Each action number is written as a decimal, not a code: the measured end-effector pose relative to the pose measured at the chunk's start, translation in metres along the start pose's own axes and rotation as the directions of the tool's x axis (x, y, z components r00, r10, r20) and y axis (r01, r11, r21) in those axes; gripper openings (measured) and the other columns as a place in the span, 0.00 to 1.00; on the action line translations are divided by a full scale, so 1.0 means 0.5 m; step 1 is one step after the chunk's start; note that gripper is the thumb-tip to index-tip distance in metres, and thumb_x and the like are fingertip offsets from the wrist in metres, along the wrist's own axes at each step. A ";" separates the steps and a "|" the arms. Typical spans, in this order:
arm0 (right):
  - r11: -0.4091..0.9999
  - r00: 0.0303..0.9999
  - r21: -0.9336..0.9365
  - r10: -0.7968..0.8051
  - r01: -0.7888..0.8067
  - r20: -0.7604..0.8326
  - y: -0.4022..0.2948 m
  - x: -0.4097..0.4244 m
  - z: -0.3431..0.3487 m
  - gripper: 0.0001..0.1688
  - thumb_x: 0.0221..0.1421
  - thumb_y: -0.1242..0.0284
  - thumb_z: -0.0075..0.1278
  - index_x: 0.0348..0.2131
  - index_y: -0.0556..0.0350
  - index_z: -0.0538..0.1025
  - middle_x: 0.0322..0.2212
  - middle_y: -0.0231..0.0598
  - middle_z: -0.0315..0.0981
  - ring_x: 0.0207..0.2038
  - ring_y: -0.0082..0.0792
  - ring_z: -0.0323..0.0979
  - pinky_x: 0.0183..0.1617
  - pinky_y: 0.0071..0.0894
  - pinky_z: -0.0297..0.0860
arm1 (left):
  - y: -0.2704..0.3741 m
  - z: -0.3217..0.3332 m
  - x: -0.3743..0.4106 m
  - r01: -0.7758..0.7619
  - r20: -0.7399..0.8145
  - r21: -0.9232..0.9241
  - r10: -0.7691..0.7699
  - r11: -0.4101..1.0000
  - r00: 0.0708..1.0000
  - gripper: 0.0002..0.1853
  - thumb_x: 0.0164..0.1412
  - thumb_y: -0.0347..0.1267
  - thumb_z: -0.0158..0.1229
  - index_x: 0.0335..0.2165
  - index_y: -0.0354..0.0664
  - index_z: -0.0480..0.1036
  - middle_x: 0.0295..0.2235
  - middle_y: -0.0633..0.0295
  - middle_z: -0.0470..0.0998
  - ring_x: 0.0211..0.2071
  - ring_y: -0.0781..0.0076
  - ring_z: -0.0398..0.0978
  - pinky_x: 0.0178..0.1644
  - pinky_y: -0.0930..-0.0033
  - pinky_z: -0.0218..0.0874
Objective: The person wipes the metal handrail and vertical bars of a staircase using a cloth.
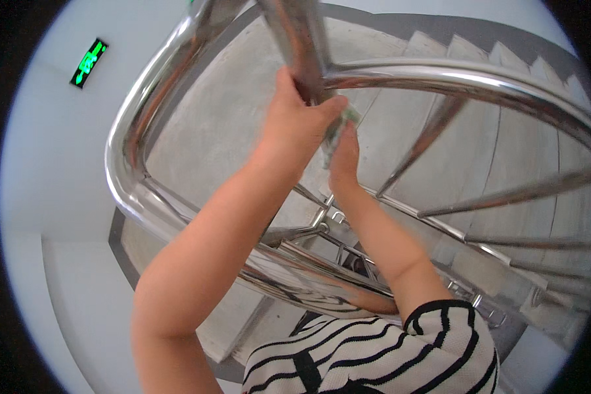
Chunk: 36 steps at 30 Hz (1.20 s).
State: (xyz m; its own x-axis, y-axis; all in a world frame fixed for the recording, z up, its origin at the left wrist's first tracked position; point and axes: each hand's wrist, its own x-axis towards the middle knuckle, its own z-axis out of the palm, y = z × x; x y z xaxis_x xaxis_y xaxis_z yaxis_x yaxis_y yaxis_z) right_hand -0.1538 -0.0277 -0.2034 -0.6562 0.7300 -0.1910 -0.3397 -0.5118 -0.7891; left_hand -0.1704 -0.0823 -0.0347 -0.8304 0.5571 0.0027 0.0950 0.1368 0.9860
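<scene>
My left hand is wrapped around an upright stainless-steel post of a stair railing, just below where a curved handrail joins it. Slightly lower, my right hand presses a crumpled pale green and grey cloth against the same post. Most of the cloth is covered by my hands, and its edges are blurred. The curved steel handrail runs off to the right from the post. Another bent tubular rail loops round on the left and passes beneath my left forearm.
Thin steel balusters slant down to a lower rail. Beyond them, grey concrete steps adjoin a landing. A stairwell drops away below, with more railing in it. On the white wall hangs a lit green exit sign.
</scene>
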 end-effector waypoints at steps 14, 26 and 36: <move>0.805 0.792 0.082 0.593 -0.588 -0.147 0.236 0.142 -0.196 0.28 0.58 0.54 0.40 0.52 0.51 0.65 0.46 0.40 0.65 0.49 0.42 0.63 0.45 0.57 0.66 | -0.004 -0.001 0.019 -0.032 -0.069 0.106 0.040 0.994 0.997 0.20 0.53 0.27 0.59 0.44 0.37 0.62 0.35 0.60 0.70 0.40 0.71 0.66 0.50 0.67 0.56; 0.667 0.666 -0.040 0.745 -0.744 0.041 0.118 0.107 -0.154 0.44 0.55 0.39 0.34 0.58 0.49 0.57 0.57 0.46 0.49 0.56 0.59 0.52 0.52 0.76 0.53 | 0.014 -0.024 0.022 -0.022 -0.053 0.164 0.031 0.986 0.998 0.22 0.53 0.29 0.53 0.45 0.33 0.58 0.38 0.42 0.72 0.40 0.49 0.72 0.46 0.60 0.61; 0.665 0.663 -0.065 0.747 -0.744 0.051 0.370 0.213 -0.325 0.30 0.54 0.47 0.39 0.49 0.45 0.65 0.46 0.39 0.62 0.45 0.51 0.65 0.34 0.53 0.70 | 0.006 -0.008 0.033 -0.077 -0.068 0.182 0.091 0.980 0.994 0.24 0.49 0.27 0.54 0.45 0.29 0.58 0.39 0.38 0.72 0.44 0.46 0.71 0.48 0.58 0.62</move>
State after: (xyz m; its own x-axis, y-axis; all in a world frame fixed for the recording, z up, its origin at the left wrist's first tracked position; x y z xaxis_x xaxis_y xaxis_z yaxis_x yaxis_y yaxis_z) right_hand -0.1771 0.0291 -0.4648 -0.7230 0.0792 -0.6863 0.3057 -0.8542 -0.4206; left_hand -0.1858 -0.0761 -0.0311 -0.8538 0.5102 0.1038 0.2574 0.2402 0.9360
